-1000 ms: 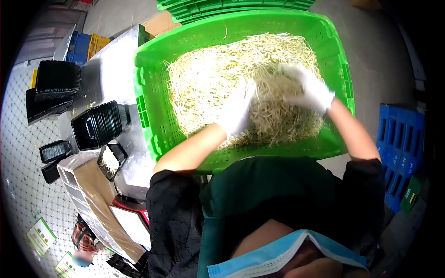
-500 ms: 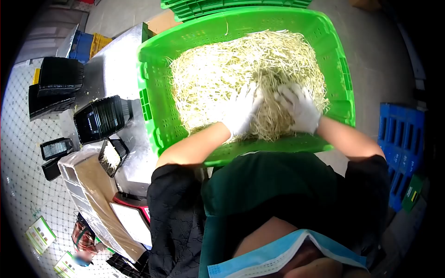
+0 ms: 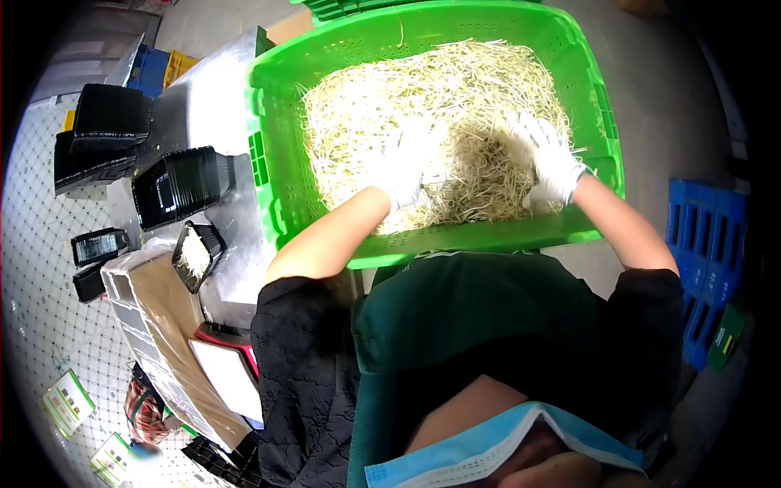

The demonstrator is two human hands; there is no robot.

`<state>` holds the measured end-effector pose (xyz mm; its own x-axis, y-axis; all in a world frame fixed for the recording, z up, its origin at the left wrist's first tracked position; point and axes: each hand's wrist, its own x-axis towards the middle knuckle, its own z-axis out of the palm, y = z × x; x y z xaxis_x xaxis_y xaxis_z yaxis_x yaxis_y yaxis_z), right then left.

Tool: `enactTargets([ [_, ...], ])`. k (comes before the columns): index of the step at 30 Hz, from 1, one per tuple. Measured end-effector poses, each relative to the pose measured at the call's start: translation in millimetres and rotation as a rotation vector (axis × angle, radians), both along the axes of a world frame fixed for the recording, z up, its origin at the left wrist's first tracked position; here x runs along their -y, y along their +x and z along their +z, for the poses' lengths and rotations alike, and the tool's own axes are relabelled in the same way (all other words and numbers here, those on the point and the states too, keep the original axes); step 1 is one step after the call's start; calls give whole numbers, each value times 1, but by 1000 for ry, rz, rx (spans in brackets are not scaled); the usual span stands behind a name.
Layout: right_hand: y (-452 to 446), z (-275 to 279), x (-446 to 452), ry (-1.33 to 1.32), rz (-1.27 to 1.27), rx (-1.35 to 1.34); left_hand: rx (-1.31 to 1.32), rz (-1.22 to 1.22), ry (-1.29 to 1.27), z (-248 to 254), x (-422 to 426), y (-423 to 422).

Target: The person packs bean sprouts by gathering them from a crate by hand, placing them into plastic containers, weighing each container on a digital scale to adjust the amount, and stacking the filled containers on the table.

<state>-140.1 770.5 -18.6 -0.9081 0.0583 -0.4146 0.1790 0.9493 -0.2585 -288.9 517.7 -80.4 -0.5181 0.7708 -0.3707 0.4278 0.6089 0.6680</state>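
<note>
A large green crate (image 3: pixel 272 163) holds a thick bed of pale, thin sprouts (image 3: pixel 455 89). My left hand (image 3: pixel 403 175), in a white glove, rests on the sprouts left of the middle; glare washes out its fingers. On the right side of the heap my right hand (image 3: pixel 547 159), also gloved in white, lies against the sprouts with its fingers spread. Between the hands the sprouts are loose and partly in shadow.
Stacks of black trays (image 3: pixel 181 185) stand on the metal table (image 3: pixel 232 98) at the left. A small black tray (image 3: pixel 197 254) there holds some sprouts. Blue pallets (image 3: pixel 704 260) are at the right. Another person (image 3: pixel 146 411) is at the lower left.
My hands have moved apart from the closer position of half a second ago, the right one outward to the right. The crate sits slightly higher in view.
</note>
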Motion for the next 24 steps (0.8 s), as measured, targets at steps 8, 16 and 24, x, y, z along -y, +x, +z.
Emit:
enactTargets([
  [8, -30, -45, -57, -1022, -345, -56, 818, 129, 664, 23, -2, -30],
  [16, -92, 8, 48, -47, -32, -66, -163, -45, 2, 13, 20, -50],
  [24, -131, -23, 18, -481, -190, 190, -105, 87, 134, 21, 3, -43],
])
